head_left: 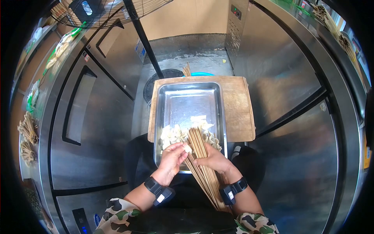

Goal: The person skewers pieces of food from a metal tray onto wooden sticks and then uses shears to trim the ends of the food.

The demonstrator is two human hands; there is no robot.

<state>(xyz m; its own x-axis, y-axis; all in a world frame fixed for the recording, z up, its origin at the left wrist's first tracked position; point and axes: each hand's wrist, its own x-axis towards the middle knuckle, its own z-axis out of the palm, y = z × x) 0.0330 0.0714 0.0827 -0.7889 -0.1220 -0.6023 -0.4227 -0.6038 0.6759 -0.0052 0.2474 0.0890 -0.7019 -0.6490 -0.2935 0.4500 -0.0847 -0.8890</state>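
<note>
My right hand [213, 159] is wrapped round a bundle of thin wooden skewers [206, 171] that slants from the tray down towards my lap. Close beside it, my left hand [171, 159] pinches a small pale, whitish food piece [188, 149] at the upper end of some skewers. Both hands are over the near end of a rectangular metal tray [187, 89]. More pale food pieces [171, 134] lie heaped in the near part of that tray, partly covered by the skewers and my hands.
The tray rests on a wooden board [238, 109]. Steel refrigerator cabinets [288, 78] stand close on the right, with others [93, 156] on the left. A fan with a black pole [144, 39] rises at the back left. Skewer bundles [28, 128] lie on the left counter.
</note>
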